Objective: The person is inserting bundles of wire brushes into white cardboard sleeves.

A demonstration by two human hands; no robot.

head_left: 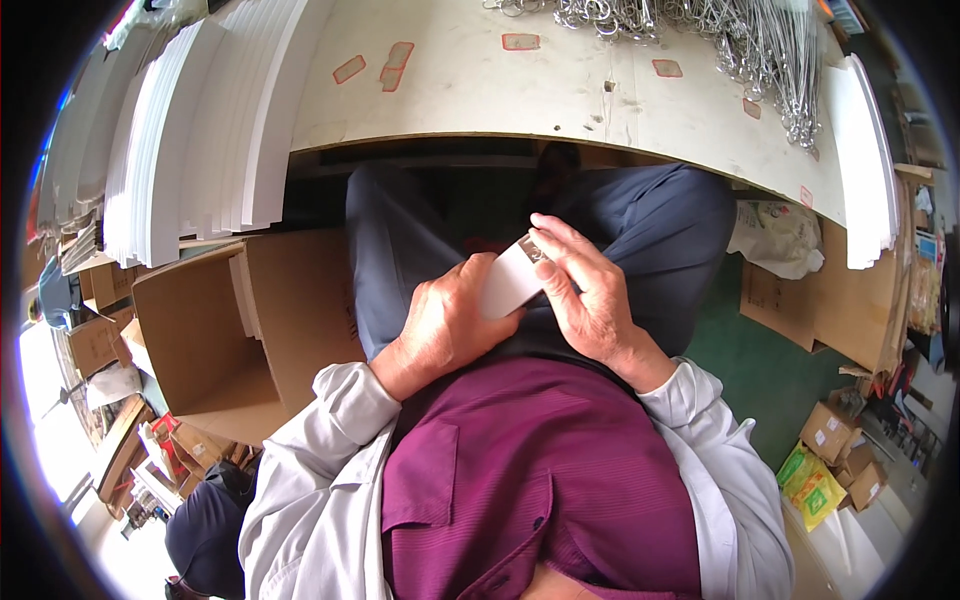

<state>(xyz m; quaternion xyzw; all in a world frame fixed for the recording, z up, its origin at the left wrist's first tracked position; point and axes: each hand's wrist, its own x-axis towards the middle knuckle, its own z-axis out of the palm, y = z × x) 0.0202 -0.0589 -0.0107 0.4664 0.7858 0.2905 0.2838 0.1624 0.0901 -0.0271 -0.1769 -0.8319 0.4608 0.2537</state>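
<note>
Over my lap, my left hand (447, 318) is wrapped around a slim white cardboard box (508, 284), which is tilted up toward the right. The box's upper end is open, and something shiny and metallic shows inside it, too small to make out. My right hand (590, 297) is at that open end, its thumb by the near edge and its fingers by the far edge, closed about the end. Several thin metal wire pieces with ring ends (770, 70) lie heaped at the far right of the pale worktable (450, 95) in front of me.
White flat cartons (170, 130) stand stacked at the table's left, with more white sheets (866, 160) at its right end. An open brown cardboard box (215, 345) is on my left. A white plastic bag (778, 240) and brown cardboard (850, 300) are at right.
</note>
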